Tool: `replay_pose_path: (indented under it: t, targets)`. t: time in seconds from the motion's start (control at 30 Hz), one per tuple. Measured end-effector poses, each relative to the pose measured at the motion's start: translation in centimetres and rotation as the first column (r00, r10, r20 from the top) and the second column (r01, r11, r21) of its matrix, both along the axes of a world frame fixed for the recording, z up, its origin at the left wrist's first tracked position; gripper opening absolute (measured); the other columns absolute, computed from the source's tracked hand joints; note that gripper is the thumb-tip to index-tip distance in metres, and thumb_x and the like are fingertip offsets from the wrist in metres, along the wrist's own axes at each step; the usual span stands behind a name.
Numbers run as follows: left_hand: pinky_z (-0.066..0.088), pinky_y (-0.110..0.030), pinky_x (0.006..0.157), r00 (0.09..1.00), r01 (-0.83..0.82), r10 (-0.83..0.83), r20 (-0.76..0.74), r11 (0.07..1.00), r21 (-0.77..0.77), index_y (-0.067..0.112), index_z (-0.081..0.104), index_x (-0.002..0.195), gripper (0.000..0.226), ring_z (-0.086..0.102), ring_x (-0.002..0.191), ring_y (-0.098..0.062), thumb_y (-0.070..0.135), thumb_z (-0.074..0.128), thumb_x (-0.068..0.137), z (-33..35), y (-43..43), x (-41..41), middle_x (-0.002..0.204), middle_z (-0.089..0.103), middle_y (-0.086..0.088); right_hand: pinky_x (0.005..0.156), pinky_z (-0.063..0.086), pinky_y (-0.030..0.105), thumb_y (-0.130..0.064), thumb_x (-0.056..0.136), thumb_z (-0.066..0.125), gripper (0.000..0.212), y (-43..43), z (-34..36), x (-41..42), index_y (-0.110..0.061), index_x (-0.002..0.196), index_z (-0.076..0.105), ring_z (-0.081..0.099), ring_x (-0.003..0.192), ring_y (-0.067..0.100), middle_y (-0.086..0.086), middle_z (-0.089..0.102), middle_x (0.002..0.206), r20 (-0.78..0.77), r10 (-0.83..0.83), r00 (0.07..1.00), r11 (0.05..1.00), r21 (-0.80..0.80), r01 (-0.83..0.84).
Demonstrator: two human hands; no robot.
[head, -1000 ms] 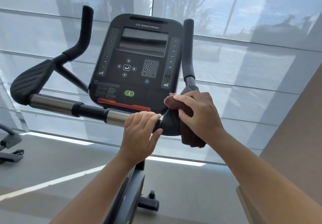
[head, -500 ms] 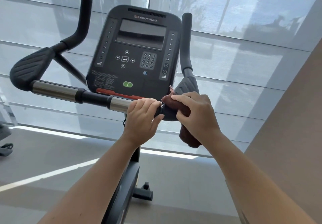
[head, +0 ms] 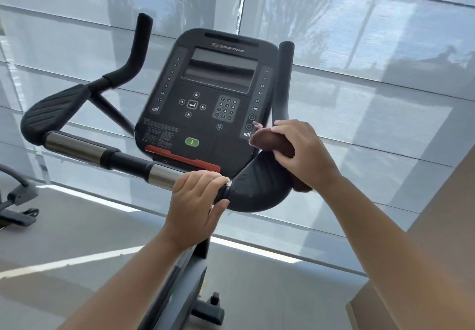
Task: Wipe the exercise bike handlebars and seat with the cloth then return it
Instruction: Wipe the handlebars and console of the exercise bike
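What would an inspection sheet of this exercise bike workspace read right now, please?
Surface: black padded right handlebar rest, dark red bunched cloth pressed on it.
Job's things: cloth on that rest; seat not in view.
Clutter: nothing seen.
Grippers: right hand grips the cloth; left hand grips the chrome-and-black crossbar.
Cables: nothing seen.
Surroundings: black Star Trac console, pale window blinds, grey floor, part of another machine at left.

The cloth (head: 272, 144): plain dark reddish-brown. The handlebars (head: 257, 193): matte black with silver chrome sleeves (head: 74, 146); the pad (head: 51, 113) at 9 o'clock of the console (head: 164, 93) is finely ribbed. The console is black with white numerals, a green button (head: 192, 142), a blue icon (head: 219, 126) and, at its 6 o'clock, a red strip (head: 182, 158). The blinds (head: 359, 47): pale grey.
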State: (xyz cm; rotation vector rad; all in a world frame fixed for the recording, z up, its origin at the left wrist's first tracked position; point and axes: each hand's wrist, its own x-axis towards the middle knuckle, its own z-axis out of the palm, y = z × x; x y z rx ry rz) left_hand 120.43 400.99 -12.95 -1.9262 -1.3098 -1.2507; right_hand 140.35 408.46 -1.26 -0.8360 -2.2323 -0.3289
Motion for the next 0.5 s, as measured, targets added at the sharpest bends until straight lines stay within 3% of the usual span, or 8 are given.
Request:
replay_pose_path:
  t: [0.07, 0.2, 0.3, 0.43, 0.5]
  targets:
    - [0.04, -0.036, 0.085, 1.0, 0.0, 0.0, 0.017, 1.0, -0.002, 0.008, 0.062, 0.098, 0.038, 0.055, 0.094, -0.021, 0.034, 0.034, 0.092, 0.0, -0.1, 0.1, 0.095, 0.067, -0.006, 0.099, 0.03, 0.023, -0.013, 0.076, 0.069, 0.033, 0.8, -0.3, -0.2, -0.014, 0.109, 0.064, 0.048, 0.113, 0.027, 0.006, 0.058, 0.12, -0.049, 0.059, 0.997, 0.986, -0.151, -0.066]
    - [0.04, -0.037, 0.087, 1.0, -0.023, 0.023, 0.014, 1.0, 0.004, 0.01, 0.059, 0.1, 0.036, 0.055, 0.095, -0.022, 0.035, 0.034, 0.093, 0.0, -0.1, 0.2, 0.096, 0.067, -0.007, 0.1, 0.026, 0.019, -0.037, 0.08, 0.064, 0.029, 1.7, 0.3, 0.8, -0.04, 0.109, 0.063, 0.039, 0.123, 0.008, -0.004, 0.047, 0.131, -0.146, 0.073, 0.987, 0.903, -0.41, -0.128]
    - [0.04, -0.037, 0.087, 0.999, -0.038, 0.038, 0.01, 0.999, 0.006, 0.008, 0.06, 0.099, 0.039, 0.055, 0.096, -0.022, 0.035, 0.033, 0.094, 0.0, -0.2, 0.4, 0.097, 0.066, -0.007, 0.089, 0.03, 0.008, -0.036, 0.08, 0.065, 0.03, 2.1, 0.9, 0.7, -0.041, 0.11, 0.062, 0.047, 0.111, 0.005, -0.006, 0.054, 0.119, -0.064, 0.096, 0.993, 0.906, -0.407, -0.113]
    - [0.037, -0.035, 0.09, 0.999, -0.037, 0.037, 0.01, 0.999, 0.002, 0.007, 0.062, 0.099, 0.042, 0.054, 0.097, -0.021, 0.035, 0.032, 0.094, 0.1, -0.4, 0.4, 0.098, 0.066, -0.007, 0.093, 0.036, 0.027, -0.039, 0.079, 0.063, 0.042, 2.4, 0.7, -0.4, -0.036, 0.121, 0.056, 0.048, 0.107, 0.018, 0.001, 0.052, 0.11, 0.002, -0.03, 1.0, 0.939, -0.344, 0.028]
    - [0.036, -0.034, 0.09, 0.999, -0.041, 0.041, 0.02, 0.999, 0.005, 0.009, 0.06, 0.1, 0.04, 0.054, 0.097, -0.02, 0.036, 0.031, 0.094, 0.1, -0.3, 0.5, 0.098, 0.066, -0.007, 0.091, 0.035, 0.026, -0.039, 0.077, 0.064, 0.039, 2.1, 0.5, -0.7, -0.035, 0.116, 0.059, 0.047, 0.106, 0.02, 0.001, 0.052, 0.108, -0.02, -0.047, 0.999, 0.947, -0.319, 0.039]
